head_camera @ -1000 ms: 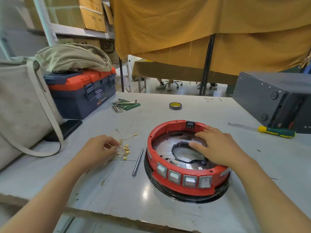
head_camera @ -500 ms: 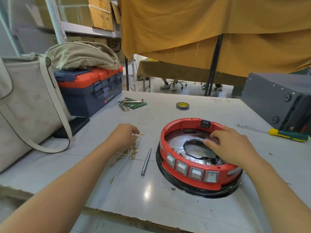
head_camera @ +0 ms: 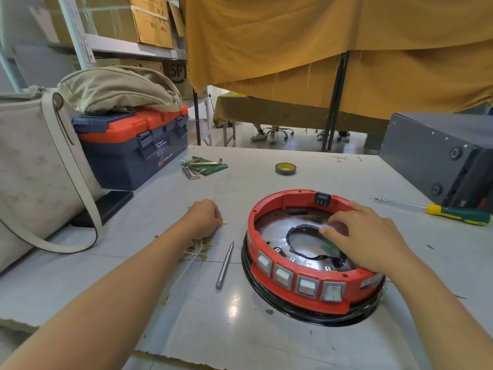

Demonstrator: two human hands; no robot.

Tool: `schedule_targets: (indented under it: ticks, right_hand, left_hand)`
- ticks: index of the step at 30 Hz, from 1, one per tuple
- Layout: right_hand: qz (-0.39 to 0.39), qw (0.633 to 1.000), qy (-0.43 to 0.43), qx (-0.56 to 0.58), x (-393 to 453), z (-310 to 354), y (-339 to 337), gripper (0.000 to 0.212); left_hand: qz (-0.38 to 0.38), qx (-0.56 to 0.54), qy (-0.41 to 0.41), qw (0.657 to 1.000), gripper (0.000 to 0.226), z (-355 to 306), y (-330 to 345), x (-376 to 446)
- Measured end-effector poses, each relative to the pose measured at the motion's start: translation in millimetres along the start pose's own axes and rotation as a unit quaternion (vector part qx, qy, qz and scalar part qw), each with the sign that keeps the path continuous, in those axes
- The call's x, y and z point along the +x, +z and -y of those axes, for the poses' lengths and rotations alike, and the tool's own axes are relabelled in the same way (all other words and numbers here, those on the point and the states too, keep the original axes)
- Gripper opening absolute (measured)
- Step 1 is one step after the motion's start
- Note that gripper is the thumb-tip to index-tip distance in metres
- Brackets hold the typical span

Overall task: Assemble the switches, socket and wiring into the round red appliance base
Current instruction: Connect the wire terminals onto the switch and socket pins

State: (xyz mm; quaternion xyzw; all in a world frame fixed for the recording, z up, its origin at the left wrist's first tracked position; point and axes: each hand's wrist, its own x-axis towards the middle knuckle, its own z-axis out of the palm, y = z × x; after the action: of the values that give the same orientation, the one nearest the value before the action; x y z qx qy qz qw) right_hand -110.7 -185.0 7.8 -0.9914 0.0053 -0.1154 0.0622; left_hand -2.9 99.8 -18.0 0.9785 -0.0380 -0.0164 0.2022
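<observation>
With your right hand (head_camera: 365, 239) resting loose-fingered on the red base (head_camera: 301, 284), your left hand (head_camera: 204, 217) seemingly pinches one wire (head_camera: 196, 253); draw it free slowly.

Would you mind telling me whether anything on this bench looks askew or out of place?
The red base sits tilted, with its black ring showing only along the near side. The table's near edge is ragged. Wires with brass terminals lie loose by the left hand.

One head-worn wide-angle view looks forward and down, close over the table (head_camera: 266, 343).
</observation>
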Motion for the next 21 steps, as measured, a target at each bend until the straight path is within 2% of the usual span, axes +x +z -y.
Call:
schedule_targets:
  ticks: [3,6,11,16,21]
  right_hand:
    - [-0.013,1.0,-0.002,0.015,0,0,0,0.041]
    - [-0.016,1.0,-0.006,0.022,-1,1,0,0.045]
    - [-0.026,0.999,-0.01,0.035,-2,0,0,0.042]
    - [-0.008,0.998,-0.028,0.047,0,0,-3,0.051]
    - [-0.026,0.995,-0.034,0.095,23,-14,-12,0.049]
  left_hand:
    - [0.019,0.058,0.028,0.998,0.02,-2,1,-1]
    - [-0.008,0.052,0.058,0.997,0.017,-4,2,-4]
    - [-0.069,-0.132,0.096,0.984,0.008,-19,-6,-21]
    - [-0.032,-0.25,0.133,0.958,0.015,-45,-24,-44]
    - [0.048,-0.353,0.127,0.926,0.016,-68,-30,-56]
